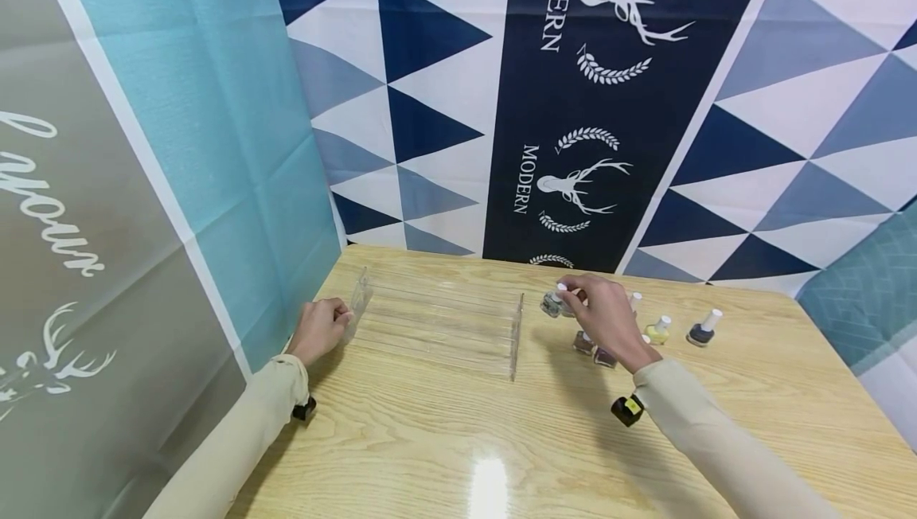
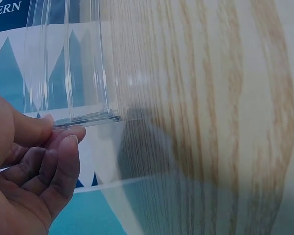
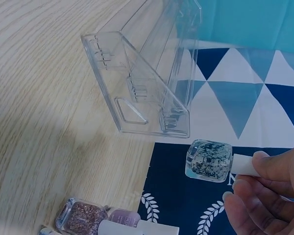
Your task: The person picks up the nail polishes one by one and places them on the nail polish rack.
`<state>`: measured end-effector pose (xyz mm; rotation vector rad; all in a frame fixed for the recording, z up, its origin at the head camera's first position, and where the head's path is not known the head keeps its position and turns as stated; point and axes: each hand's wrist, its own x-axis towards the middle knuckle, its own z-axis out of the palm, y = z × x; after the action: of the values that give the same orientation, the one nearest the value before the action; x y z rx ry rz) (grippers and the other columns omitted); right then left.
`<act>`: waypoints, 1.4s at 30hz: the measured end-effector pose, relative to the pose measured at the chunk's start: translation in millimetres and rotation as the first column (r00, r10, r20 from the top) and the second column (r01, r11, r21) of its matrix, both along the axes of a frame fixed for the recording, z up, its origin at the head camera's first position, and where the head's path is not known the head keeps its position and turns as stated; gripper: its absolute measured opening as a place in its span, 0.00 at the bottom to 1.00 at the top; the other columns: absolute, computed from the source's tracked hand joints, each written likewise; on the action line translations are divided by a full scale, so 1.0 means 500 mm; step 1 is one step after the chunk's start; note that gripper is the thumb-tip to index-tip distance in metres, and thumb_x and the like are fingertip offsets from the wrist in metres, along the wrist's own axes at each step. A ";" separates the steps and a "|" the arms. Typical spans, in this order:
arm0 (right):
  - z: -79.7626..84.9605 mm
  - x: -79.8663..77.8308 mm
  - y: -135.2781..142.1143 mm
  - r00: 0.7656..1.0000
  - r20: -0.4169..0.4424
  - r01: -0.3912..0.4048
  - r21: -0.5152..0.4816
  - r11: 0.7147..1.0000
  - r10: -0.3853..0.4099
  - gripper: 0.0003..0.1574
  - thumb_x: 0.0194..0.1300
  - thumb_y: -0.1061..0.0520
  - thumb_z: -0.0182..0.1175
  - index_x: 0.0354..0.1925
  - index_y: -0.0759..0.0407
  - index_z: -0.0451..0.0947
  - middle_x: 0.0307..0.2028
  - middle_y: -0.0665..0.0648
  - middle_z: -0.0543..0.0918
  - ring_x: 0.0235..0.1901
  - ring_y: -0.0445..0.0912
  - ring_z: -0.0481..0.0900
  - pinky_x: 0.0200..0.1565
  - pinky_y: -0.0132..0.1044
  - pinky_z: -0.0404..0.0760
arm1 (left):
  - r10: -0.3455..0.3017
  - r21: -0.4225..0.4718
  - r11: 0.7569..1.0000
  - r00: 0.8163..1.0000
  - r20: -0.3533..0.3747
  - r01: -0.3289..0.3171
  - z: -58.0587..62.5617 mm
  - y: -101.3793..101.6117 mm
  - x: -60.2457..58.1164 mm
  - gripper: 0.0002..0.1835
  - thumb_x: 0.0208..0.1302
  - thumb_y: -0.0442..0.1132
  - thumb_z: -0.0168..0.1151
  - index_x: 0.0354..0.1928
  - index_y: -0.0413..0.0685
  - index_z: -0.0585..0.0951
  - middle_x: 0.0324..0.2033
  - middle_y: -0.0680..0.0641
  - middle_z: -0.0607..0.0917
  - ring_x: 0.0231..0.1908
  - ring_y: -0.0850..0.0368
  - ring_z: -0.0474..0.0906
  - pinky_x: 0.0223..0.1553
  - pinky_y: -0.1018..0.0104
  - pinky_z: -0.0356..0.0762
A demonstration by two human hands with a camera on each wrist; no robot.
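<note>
A clear tiered display rack (image 1: 437,320) stands on the wooden table between both hands. My left hand (image 1: 320,329) pinches the rack's left end panel (image 2: 85,119) between thumb and fingers. My right hand (image 1: 605,314) holds a nail polish bottle (image 3: 209,160) by its white cap (image 3: 244,165), to the right of the rack. Clear glass with dark and pale flecks makes up that bottle's body. In the right wrist view, the rack's stepped side panel (image 3: 137,93) shows close by the bottle. The rack's tiers hold nothing.
Beneath and beside my right hand stand several more bottles: a glittery brownish one (image 3: 83,216), a purple one (image 1: 604,357), a yellow one (image 1: 657,331) and a dark one (image 1: 702,329). Patterned cloth (image 1: 430,105) hangs behind the table (image 1: 401,439) and along its left side.
</note>
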<state>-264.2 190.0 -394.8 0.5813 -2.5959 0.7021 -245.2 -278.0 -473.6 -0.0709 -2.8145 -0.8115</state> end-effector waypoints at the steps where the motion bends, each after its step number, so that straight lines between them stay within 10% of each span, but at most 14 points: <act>1: 0.001 0.000 -0.001 1.000 0.001 0.000 0.001 1.000 0.000 0.10 0.72 0.60 0.65 0.47 0.63 0.87 0.41 0.61 0.89 0.35 0.53 0.85 0.37 0.52 0.81 | 0.000 -0.001 1.000 1.000 0.000 0.000 0.000 0.000 0.000 0.08 0.72 0.34 0.64 0.33 0.41 0.85 0.20 0.50 0.79 0.20 0.55 0.71 0.27 0.60 0.70; 42: 0.010 -0.031 -0.088 0.995 -0.024 -0.100 0.009 0.995 0.100 0.10 0.68 0.60 0.68 0.46 0.63 0.88 0.40 0.60 0.89 0.31 0.49 0.81 0.36 0.47 0.78 | -0.019 0.061 0.998 0.999 0.029 0.018 -0.005 -0.012 -0.005 0.07 0.71 0.33 0.64 0.32 0.43 0.84 0.21 0.52 0.80 0.21 0.57 0.72 0.26 0.62 0.71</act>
<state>-279.7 145.9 -389.7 0.7224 -2.5626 0.7114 -247.7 -284.2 -475.9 -0.0763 -2.8179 -0.9086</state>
